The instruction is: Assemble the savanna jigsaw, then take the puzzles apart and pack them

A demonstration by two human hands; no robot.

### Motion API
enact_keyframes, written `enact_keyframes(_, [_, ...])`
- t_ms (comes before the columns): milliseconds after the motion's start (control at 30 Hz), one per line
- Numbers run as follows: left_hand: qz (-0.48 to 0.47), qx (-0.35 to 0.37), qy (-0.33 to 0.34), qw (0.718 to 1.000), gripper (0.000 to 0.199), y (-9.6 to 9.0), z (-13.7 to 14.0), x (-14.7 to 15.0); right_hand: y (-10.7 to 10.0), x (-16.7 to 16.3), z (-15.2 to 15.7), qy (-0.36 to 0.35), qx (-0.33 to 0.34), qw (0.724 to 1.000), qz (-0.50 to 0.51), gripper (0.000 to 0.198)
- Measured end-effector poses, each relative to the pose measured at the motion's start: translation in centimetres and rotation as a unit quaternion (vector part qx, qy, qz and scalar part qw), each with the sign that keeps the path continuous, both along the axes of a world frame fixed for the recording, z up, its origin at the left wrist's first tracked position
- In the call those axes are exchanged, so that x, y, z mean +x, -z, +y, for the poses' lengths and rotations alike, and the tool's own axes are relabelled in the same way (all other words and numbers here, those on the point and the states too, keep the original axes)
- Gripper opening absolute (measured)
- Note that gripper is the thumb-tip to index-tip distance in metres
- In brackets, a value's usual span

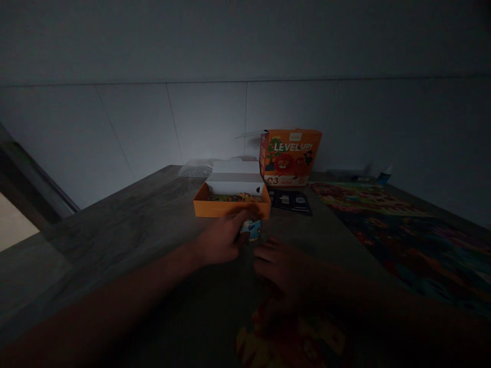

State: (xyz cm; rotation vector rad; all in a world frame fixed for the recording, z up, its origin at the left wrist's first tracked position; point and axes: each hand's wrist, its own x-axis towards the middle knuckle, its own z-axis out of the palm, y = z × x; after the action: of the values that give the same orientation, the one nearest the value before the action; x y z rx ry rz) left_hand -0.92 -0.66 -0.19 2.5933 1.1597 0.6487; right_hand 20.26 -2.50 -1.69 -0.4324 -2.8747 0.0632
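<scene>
My left hand point(220, 239) is closed on a blue puzzle piece point(251, 230), gripped between thumb and fingers, just in front of an open orange box point(232, 208). Inside that box lie more colourful pieces point(230, 198), and its white lid point(236, 173) is folded back. Close by on the right, my right hand point(282, 266) is over the table with fingers loosely bent and the thumb apart; nothing shows in it. Below it, in deep shadow, lie joined red and yellow puzzle pieces point(291, 340), partly covered by the hand.
An orange "LEVEL UP!" box point(292, 158) stands against the wall. A dark printed sheet point(290, 201) lies before it. Large assembled puzzles point(406, 240) spread along the right side. Clear plastic point(195, 167) sits behind the open box, and a small blue-and-white bottle point(384, 176) is at the back right.
</scene>
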Motion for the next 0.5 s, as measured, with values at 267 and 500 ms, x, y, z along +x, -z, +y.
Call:
enact_keyframes(267, [-0.002,0.006,-0.009,1.000,0.041,0.0,0.0,0.1,-0.1,0.3,1.1,0.078,-0.007,0.997,0.004,0.049])
enact_keyframes(500, [-0.013,0.011,-0.004,1.000,0.043,0.2,0.2,-0.1,0.1,0.4,1.9,0.222,0.037,0.973,0.060,0.031])
